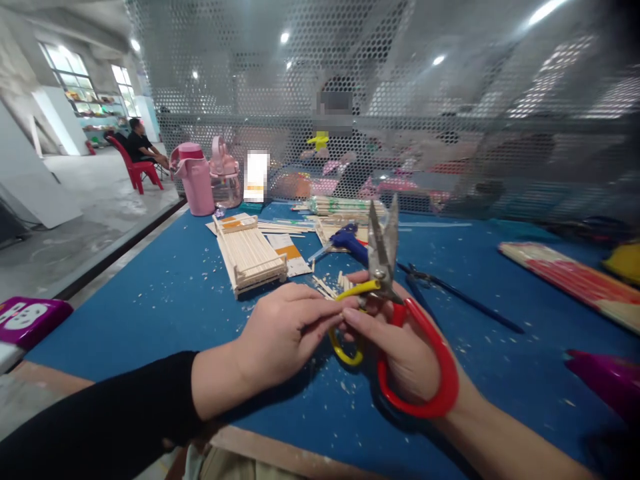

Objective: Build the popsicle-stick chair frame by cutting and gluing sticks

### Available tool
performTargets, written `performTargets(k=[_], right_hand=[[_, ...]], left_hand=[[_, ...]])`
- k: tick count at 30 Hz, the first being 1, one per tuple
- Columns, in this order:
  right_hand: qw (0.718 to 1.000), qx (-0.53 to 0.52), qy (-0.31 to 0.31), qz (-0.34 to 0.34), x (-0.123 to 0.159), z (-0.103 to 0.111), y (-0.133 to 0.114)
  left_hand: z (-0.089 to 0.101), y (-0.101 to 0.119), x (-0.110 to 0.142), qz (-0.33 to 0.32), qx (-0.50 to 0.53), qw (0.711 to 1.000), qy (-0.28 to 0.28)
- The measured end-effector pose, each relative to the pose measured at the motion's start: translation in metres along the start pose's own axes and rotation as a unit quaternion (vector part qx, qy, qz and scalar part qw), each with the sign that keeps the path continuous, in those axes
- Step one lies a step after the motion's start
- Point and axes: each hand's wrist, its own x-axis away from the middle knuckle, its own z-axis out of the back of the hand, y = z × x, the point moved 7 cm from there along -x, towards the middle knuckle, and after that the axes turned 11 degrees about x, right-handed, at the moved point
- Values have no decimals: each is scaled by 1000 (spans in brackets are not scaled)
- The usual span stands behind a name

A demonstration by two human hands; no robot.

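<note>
My right hand (400, 347) grips a pair of scissors (383, 247) with one red and one yellow handle, its fingers through the red loop and the blades pointing up and slightly apart. My left hand (285, 330) is pinched shut at the yellow handle, touching my right fingertips; whatever small piece it pinches is hidden. Both hands hover above the blue table mat (165, 293). Just beyond them lie short cut wooden sticks (327, 287) and a small structure of glued wooden sticks (250, 257).
A blue glue gun (347, 240) and stick bundles (345, 207) lie behind the scissors. A pink jug (196, 179) and pink bottle (225, 177) stand at the back left by a perforated screen. Red-patterned stick packs (570, 280) lie right. A purple object (607, 380) sits near right. A person sits far left.
</note>
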Motion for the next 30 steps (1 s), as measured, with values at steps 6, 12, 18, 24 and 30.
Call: performTargets(k=[6,12,18,24,30], right_hand=[[1000,20,15,14,0,2,-6],[963,247,9,106,5,-1,-21],[856,454,-14,248,14,-13,-28],[800,509,19,316,19,-15,-35],[784,518,14,343,22,-18,-39]], left_hand=[[5,2,-2,-2,0,1000,13],[2,-41,8,377,356,845,134],[-5,-44,10,391,484,769,149],[-7,-45,11,387,496,761,160],[-8,-42,12,393,491,764,144]])
